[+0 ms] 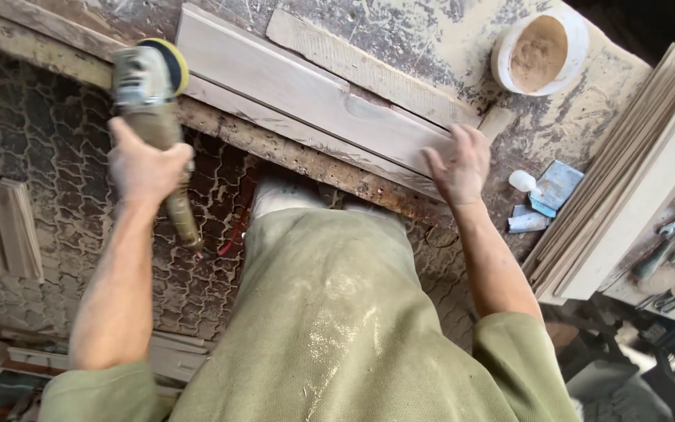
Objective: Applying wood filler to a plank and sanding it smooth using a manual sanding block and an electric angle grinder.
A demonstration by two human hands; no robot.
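At nine o'clock, the left hand [146, 164] clenches an angle grinder [150, 101] by its body, disc held off the bench edge. Toward three o'clock, the right hand [458, 164] lies flat, fingers spread, pinning the pale board [306, 98], probably to steady it.

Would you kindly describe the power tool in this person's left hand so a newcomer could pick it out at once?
Start at the dusty workbench and follow its near edge leftwards, past the pale wooden board. There the left hand grips the angle grinder: the only powered tool, with a yellow-rimmed round pad.
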